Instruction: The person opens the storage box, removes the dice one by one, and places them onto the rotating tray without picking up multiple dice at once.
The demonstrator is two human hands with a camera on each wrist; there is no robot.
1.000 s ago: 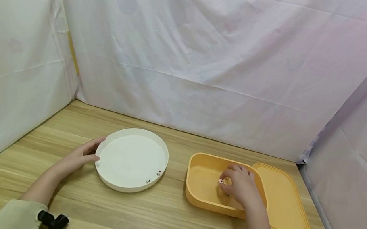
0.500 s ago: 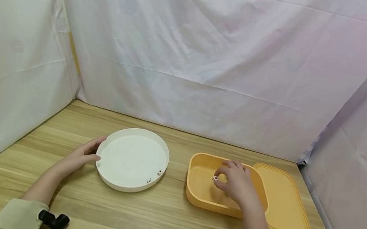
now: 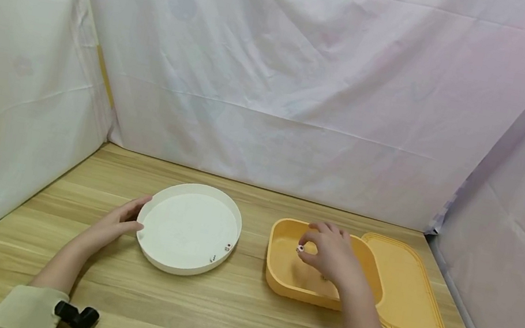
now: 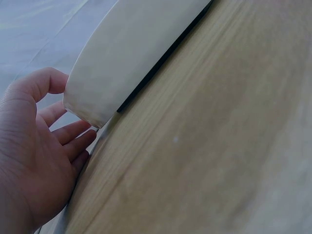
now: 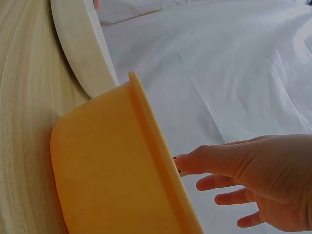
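orange plastic walls of the box [image 3: 277, 260] sit under the right hand [image 3: 331, 255], which pinches a small die [image 3: 301, 248] between thumb and fingertip just above the box's inside. left hand [image 3: 117, 223] lies relaxed, fingers straight against the rim of the white round tray [image 3: 149, 252], where two more dice [image 3: 220, 253] rest near the right wall. a steady pinch and a low carry over both rims would suit. the die's pips are too small to read, and the right palm probably hides part of the box floor; the lid [image 3: 409, 289] lies beside on the worktop [image 3: 225, 316].
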